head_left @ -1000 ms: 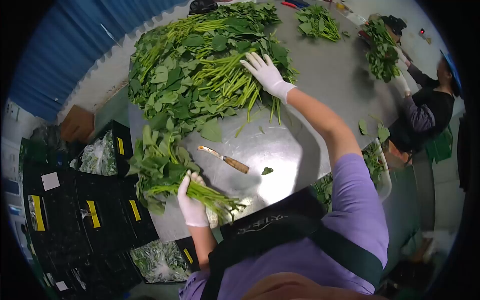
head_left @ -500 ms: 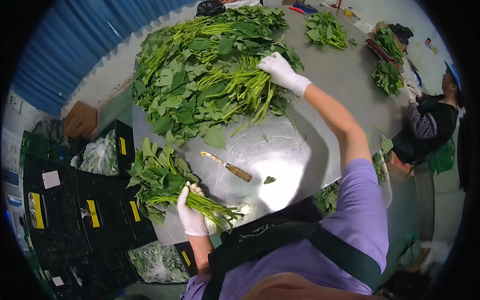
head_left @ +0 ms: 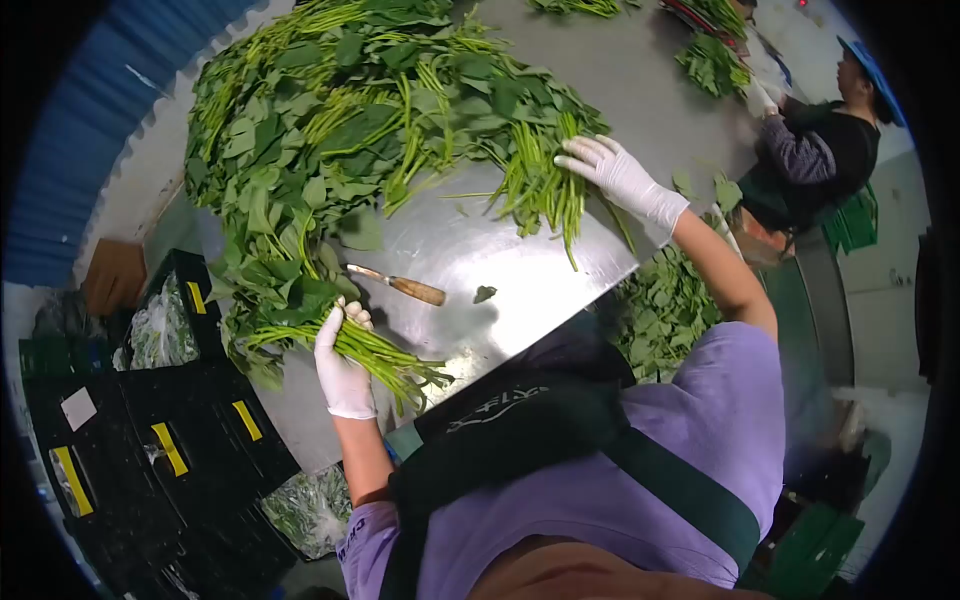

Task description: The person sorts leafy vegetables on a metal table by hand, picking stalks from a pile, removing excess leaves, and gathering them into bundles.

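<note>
My left hand (head_left: 345, 365), in a white glove, is closed around the stems of a leafy green bunch (head_left: 285, 310) at the table's near left edge. My right hand (head_left: 625, 180), also gloved, has its fingers stretched out against loose green stems (head_left: 545, 185) at the right end of the big pile. That pile of leafy greens (head_left: 360, 100) spreads over the far left of the metal table (head_left: 480, 245). Between my hands lies a knife with a wooden handle (head_left: 417, 290), its blade pointing left. A small loose leaf (head_left: 485, 294) is right of the handle.
Another person (head_left: 825, 150) in a blue cap handles greens (head_left: 712, 65) at the far right. Black crates (head_left: 150, 440) with yellow labels stand at the left. More greens (head_left: 665, 310) sit below the table's right edge. A cardboard box (head_left: 113, 277) is at the back left.
The view has shifted. My right hand has moved toward the right end of the pile, its fingers open again after closing on stems, which now lie nearer the table's right. My left hand keeps its bunch.
</note>
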Demonstrator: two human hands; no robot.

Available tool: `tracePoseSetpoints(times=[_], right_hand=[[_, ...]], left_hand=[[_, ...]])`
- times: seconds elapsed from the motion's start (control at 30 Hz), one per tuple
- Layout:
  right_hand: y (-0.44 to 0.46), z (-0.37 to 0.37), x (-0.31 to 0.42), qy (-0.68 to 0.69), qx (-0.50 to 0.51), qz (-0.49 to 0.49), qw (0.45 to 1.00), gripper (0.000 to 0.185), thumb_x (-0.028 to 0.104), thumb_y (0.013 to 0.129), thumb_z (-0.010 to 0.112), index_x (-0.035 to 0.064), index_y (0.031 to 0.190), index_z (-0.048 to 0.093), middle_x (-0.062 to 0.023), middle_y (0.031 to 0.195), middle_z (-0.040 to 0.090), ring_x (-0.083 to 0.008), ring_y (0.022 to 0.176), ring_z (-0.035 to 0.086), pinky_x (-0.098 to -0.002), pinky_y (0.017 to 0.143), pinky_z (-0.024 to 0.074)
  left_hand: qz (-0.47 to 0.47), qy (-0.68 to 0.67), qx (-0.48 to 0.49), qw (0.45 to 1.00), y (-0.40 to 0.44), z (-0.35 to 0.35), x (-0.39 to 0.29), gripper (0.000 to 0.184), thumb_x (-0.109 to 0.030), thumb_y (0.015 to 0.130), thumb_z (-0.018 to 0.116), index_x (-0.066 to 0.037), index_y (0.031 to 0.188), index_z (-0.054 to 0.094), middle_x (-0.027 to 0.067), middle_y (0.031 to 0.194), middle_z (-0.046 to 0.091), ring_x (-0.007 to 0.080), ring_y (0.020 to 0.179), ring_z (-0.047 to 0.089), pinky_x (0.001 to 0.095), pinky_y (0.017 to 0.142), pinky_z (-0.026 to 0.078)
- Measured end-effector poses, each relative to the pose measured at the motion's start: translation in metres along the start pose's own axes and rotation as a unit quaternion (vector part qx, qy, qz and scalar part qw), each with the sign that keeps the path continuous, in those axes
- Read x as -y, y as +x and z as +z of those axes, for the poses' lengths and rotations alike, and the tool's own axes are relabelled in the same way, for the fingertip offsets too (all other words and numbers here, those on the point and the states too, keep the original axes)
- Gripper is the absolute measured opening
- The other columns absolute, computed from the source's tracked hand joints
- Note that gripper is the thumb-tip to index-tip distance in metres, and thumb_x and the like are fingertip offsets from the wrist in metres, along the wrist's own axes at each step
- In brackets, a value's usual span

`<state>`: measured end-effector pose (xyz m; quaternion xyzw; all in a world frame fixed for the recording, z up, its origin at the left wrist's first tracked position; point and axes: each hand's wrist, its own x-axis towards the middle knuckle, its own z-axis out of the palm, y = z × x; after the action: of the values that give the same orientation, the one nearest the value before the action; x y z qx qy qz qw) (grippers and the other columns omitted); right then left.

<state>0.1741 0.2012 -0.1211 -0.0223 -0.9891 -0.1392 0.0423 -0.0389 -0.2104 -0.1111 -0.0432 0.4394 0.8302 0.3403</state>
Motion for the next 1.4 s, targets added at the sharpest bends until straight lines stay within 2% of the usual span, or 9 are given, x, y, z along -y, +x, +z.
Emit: tracePoseSetpoints(times=[0.27, 0.4, 0.5, 0.7, 0.83, 0.9, 0.97, 1.13, 1.4], right_hand=[[-0.055, -0.007, 0.032, 0.15, -0.148, 0.318, 0.924, 0.037, 0.012, 0.074, 0.06, 0.012, 0.111, 0.057, -0.0081, 0.102, 0.062, -0.0247, 0.091, 0.059, -0.0343, 0.08, 0.0453], [-0.033, -0.009, 0.069, 0.469, -0.138, 0.458, 0.742, 0.022, 0.022, 0.08, 0.059, 0.0084, 0.095, 0.067, -0.0095, 0.085, 0.067, -0.019, 0.077, 0.065, -0.0292, 0.069, 0.0499], [-0.005, 0.022, 0.083, 0.383, -0.135, 0.455, 0.792, 0.033, 0.037, 0.079, 0.06, 0.0073, 0.091, 0.067, -0.0134, 0.08, 0.066, -0.0259, 0.075, 0.064, -0.0339, 0.071, 0.0485], [0.029, 0.043, 0.068, 0.41, -0.059, 0.496, 0.763, 0.034, 0.035, 0.075, 0.067, 0.0021, 0.081, 0.065, -0.0145, 0.074, 0.065, -0.0247, 0.068, 0.062, -0.0344, 0.066, 0.0468], [0.017, 0.008, 0.055, 0.738, -0.248, 0.436, 0.452, 0.015, 0.019, 0.076, 0.067, 0.0049, 0.076, 0.062, 0.0015, 0.063, 0.056, -0.0077, 0.053, 0.048, -0.0216, 0.051, 0.037], [0.006, 0.009, 0.044, 0.789, -0.359, 0.325, 0.379, 0.01, 0.011, 0.075, 0.065, 0.0031, 0.08, 0.062, 0.0005, 0.066, 0.057, -0.0058, 0.053, 0.048, -0.0191, 0.05, 0.0369], [0.007, -0.053, 0.069, 0.766, -0.36, 0.364, 0.39, 0.012, 0.011, 0.076, 0.066, 0.0039, 0.083, 0.061, 0.0019, 0.067, 0.055, -0.0051, 0.058, 0.049, -0.0188, 0.052, 0.0374], [0.023, -0.047, 0.129, 0.509, -0.331, 0.356, 0.711, 0.015, 0.011, 0.073, 0.067, 0.0046, 0.08, 0.056, -0.0039, 0.067, 0.054, -0.0106, 0.056, 0.05, -0.0247, 0.053, 0.042], [0.034, -0.049, 0.18, 0.376, -0.424, 0.208, 0.797, 0.014, 0.002, 0.067, 0.066, 0.0053, 0.072, 0.054, -0.0089, 0.065, 0.049, -0.0247, 0.054, 0.053, -0.032, 0.048, 0.0425]], left_hand=[[-0.017, 0.031, 0.025, 0.999, -0.011, 0.036, 0.025, 0.023, -0.013, 0.085, 0.055, 0.001, 0.104, 0.055, 0.0112, 0.09, 0.062, 0.0182, 0.079, 0.059, 0.0273, 0.072, 0.048], [-0.026, 0.033, 0.05, 0.998, -0.016, 0.055, 0.031, 0.02, -0.012, 0.085, 0.055, 0.002, 0.101, 0.056, 0.0119, 0.091, 0.063, 0.0198, 0.08, 0.06, 0.0273, 0.072, 0.05], [-0.031, 0.032, 0.061, 0.997, -0.02, 0.067, 0.034, 0.019, -0.012, 0.085, 0.055, 0.001, 0.099, 0.057, 0.0124, 0.09, 0.063, 0.0201, 0.079, 0.06, 0.0275, 0.071, 0.05], [-0.027, 0.027, 0.079, 0.996, -0.023, 0.079, 0.04, 0.016, -0.012, 0.085, 0.056, 0.001, 0.095, 0.057, 0.0121, 0.088, 0.063, 0.0214, 0.077, 0.061, 0.0283, 0.07, 0.051], [-0.014, 0.032, 0.062, 0.997, -0.021, 0.075, 0.045, 0.017, -0.012, 0.084, 0.057, 0.001, 0.095, 0.056, 0.0123, 0.087, 0.062, 0.0221, 0.08, 0.061, 0.0289, 0.071, 0.05], [-0.022, 0.008, 0.075, 0.997, -0.009, 0.067, 0.05, 0.017, -0.011, 0.084, 0.057, 0.001, 0.096, 0.056, 0.0123, 0.087, 0.062, 0.0226, 0.08, 0.061, 0.0289, 0.071, 0.05], [-0.014, 0.021, 0.038, 0.999, -0.007, 0.071, 0.054, 0.015, -0.012, 0.082, 0.059, 0.0, 0.091, 0.057, 0.0118, 0.084, 0.062, 0.0228, 0.08, 0.061, 0.0278, 0.069, 0.051], [-0.073, -0.018, 0.051, 0.996, 0.007, 0.071, 0.068, 0.01, -0.009, 0.08, 0.061, 0.001, 0.083, 0.058, 0.01, 0.079, 0.062, 0.023, 0.079, 0.061, 0.029, 0.071, 0.052], [-0.121, -0.087, 0.065, 0.987, 0.024, 0.07, 0.071, 0.018, -0.002, 0.081, 0.058, 0.003, 0.098, 0.055, 0.0132, 0.093, 0.061, 0.0222, 0.077, 0.06, 0.0301, 0.066, 0.053]])
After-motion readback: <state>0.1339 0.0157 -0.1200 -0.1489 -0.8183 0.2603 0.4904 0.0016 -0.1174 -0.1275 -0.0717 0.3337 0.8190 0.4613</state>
